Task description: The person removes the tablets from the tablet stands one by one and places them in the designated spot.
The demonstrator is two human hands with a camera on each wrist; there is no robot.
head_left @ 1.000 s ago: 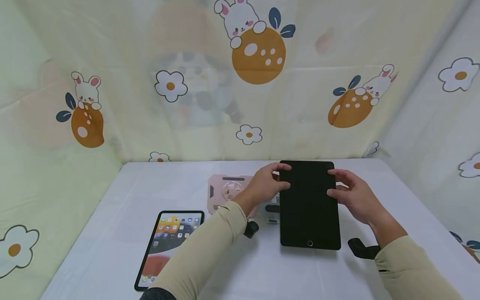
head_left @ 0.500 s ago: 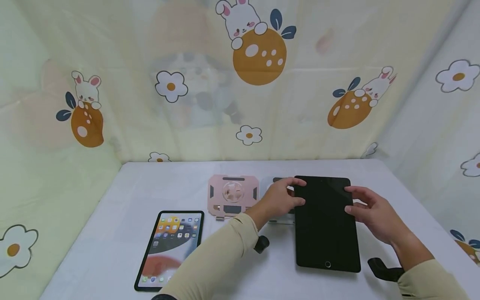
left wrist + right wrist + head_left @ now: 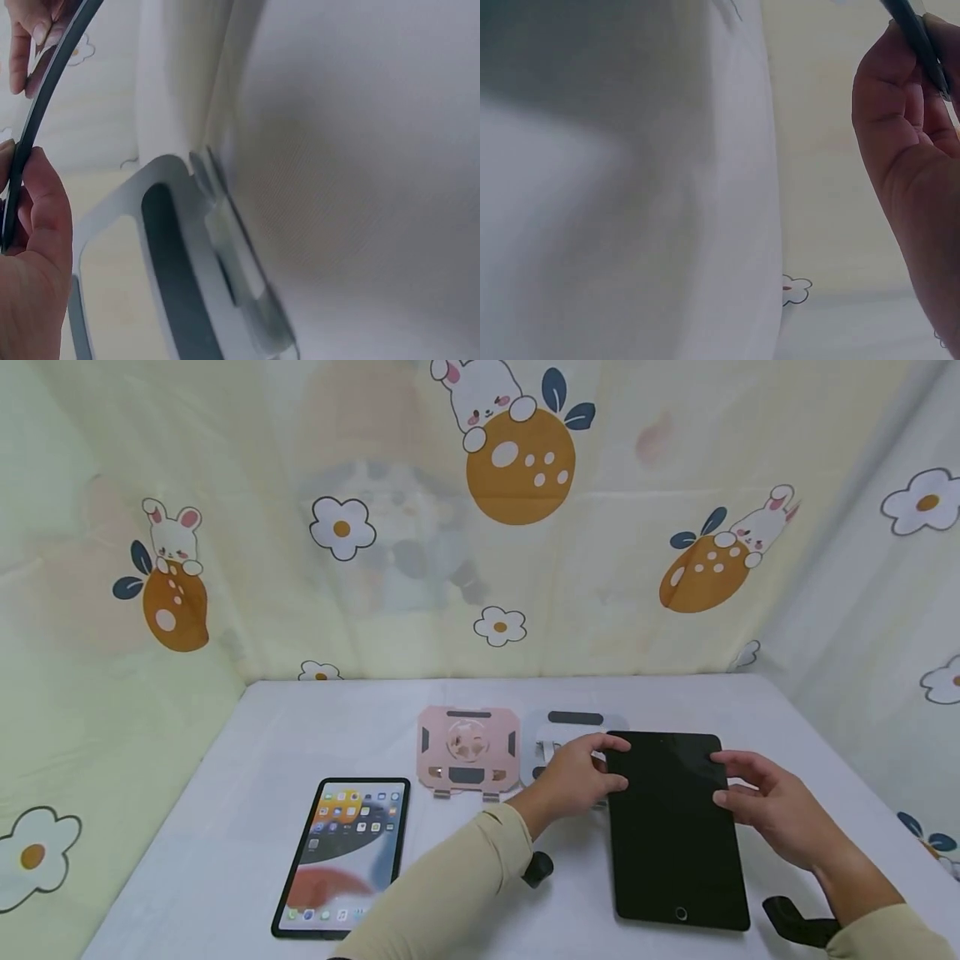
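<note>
Both hands hold a black tablet with a dark screen and a round button at its near end. On its left edge, toward the far end, the left hand pinches it between thumb and fingers. The right hand pinches the opposite edge at about the same height. In the left wrist view, the tablet's thin side sits between the left hand's thumb and fingers. The right wrist view has the right hand gripping a dark edge. Behind the left hand lies a pale stand, partly covered by that hand and the tablet.
At the left of the white table lies another tablet with its screen lit, partly behind the left sleeve. A pink stand lies farther back, beside the pale one. Patterned curtains surround the table's back and sides.
Both hands have brought the black tablet rightward and nearer the body. More of the pink and pale stands now shows. The lit tablet has stayed in place.
</note>
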